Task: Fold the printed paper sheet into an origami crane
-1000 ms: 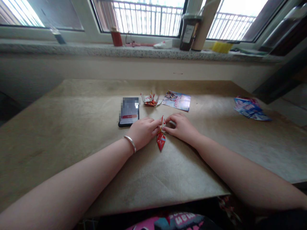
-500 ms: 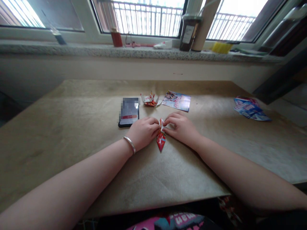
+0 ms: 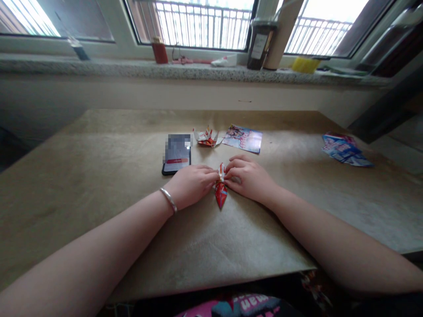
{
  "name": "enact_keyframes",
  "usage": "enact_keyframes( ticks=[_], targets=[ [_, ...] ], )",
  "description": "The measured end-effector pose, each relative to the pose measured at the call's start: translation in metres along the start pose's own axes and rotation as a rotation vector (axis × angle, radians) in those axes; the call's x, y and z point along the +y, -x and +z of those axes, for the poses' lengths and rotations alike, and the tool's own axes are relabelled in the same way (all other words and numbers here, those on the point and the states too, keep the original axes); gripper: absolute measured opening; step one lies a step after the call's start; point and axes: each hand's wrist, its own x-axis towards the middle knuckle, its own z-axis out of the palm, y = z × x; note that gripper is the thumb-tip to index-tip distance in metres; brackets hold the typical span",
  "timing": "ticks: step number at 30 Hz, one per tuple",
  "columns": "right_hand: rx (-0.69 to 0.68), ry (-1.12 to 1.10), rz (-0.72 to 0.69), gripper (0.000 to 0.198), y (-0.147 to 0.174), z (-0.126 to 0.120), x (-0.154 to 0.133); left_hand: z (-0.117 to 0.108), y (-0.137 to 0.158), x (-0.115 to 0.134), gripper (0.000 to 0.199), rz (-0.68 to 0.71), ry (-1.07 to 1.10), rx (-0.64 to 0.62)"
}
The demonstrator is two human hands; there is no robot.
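Between my hands a folded piece of red and white paper [image 3: 220, 194] lies on the table, narrow at its far end and pointed toward me. My left hand [image 3: 195, 182], below a silver bangle [image 3: 168, 200], pinches its left edge near the middle. From the other side, my right hand [image 3: 247, 176] grips the right edge with bent fingers. The fingertips partly cover the paper's middle. Just beyond stands a folded paper crane [image 3: 208, 138] in red and white, with its wings spread.
A phone [image 3: 177, 153] lies to the left of the crane. To its right is a flat printed sheet [image 3: 243, 138]. Several blue and red printed papers [image 3: 345, 149] are piled at the table's right. Bottles and small items stand on the stone windowsill [image 3: 205, 69].
My left hand has shifted slightly left and toward me, its fingers now straighter along the paper's edge. My right hand and the folded paper have barely moved.
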Motion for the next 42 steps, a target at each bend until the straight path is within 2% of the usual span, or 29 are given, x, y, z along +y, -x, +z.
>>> enact_keyframes(
  ticks=[8,14,19,24,28,33,42],
  targets=[
    [-0.043,0.119,-0.035,0.018,0.001,-0.002,-0.005,-0.008,0.001,0.004,0.023,0.027,-0.135,-0.039],
    [-0.074,0.109,-0.068,0.017,0.001,-0.005,-0.008,-0.007,0.0,0.006,0.021,0.031,-0.094,-0.062],
    [-0.084,0.064,-0.069,0.016,0.0,-0.006,-0.009,-0.008,0.001,0.005,0.024,0.058,-0.085,-0.052],
    [-0.1,0.013,-0.024,0.017,0.001,-0.005,-0.008,-0.01,0.001,0.005,0.024,0.015,-0.066,-0.091],
    [-0.084,-0.162,0.039,0.017,0.003,0.0,0.001,-0.011,0.002,-0.003,0.03,0.037,0.021,-0.122],
    [-0.086,-0.305,0.023,0.019,0.004,0.002,0.01,-0.012,0.003,-0.009,0.032,0.039,0.052,-0.135],
    [-0.073,-0.252,-0.035,0.019,0.004,-0.001,0.008,-0.008,0.004,-0.004,0.028,0.057,-0.011,-0.086]
  ],
)
